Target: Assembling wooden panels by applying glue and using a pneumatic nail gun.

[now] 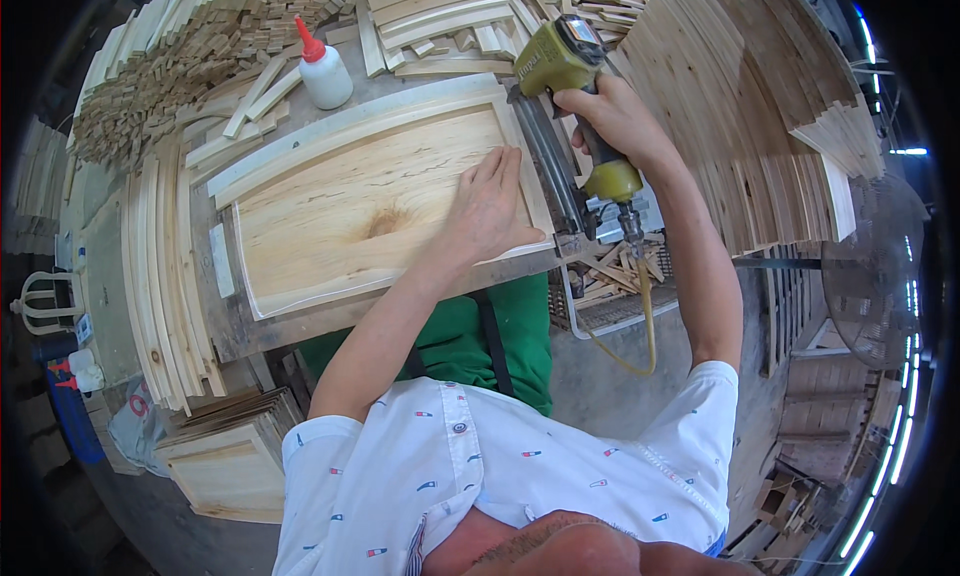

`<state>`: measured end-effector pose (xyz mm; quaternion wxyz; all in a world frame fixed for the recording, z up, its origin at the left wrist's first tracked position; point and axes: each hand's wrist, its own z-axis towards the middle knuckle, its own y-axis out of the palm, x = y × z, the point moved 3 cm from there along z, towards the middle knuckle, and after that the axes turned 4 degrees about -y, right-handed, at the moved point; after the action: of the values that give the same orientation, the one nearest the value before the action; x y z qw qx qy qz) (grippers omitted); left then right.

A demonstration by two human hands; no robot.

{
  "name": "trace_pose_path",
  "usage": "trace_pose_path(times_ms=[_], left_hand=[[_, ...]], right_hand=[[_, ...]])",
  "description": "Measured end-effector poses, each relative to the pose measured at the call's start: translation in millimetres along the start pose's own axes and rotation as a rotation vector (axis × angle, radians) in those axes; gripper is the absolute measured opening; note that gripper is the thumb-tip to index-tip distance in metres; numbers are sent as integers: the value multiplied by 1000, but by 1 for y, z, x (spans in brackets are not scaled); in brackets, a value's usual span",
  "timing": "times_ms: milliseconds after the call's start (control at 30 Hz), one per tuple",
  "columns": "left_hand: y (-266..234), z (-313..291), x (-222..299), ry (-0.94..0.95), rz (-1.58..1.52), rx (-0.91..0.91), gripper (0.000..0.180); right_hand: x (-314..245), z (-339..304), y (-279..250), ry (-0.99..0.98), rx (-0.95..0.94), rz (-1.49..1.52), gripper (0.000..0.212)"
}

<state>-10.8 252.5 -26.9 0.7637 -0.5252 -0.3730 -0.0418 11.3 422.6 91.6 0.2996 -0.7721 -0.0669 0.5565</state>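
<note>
A pale wooden panel (340, 206) lies on the workbench, with wood strips along its far and right edges. A thin white line, which looks like glue, runs along its left and near edges. My left hand (490, 206) rests flat near the panel's right end, fingers stretched out, the thumb by the right strip. My right hand (615, 121) is wrapped round the handle of a green nail gun (552, 64). The gun's long dark magazine lies beside the panel's right edge; whether its nose touches the wood I cannot tell. A white glue bottle (325, 81) with a red nozzle stands beyond the panel.
A yellow air hose (645, 316) hangs from the gun beside a basket of wood scraps (610, 286). Long strips (160, 276) lie at the bench's left, small blocks (200, 66) behind. Tall board stacks (740, 116) and a fan (870, 276) stand right; finished-looking panels (225, 471) stand lower left.
</note>
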Motion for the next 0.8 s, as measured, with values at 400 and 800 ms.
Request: trace_pose_path(times_ms=[400, 800], left_hand=[[1, 1, -2, -7, -10, 21, 113], [-1, 1, 1, -50, 5, -16, 115]], right_hand=[[0, 7, 15, 15, 12, -78, 29], [4, -20, 9, 45, -43, -87, 28]])
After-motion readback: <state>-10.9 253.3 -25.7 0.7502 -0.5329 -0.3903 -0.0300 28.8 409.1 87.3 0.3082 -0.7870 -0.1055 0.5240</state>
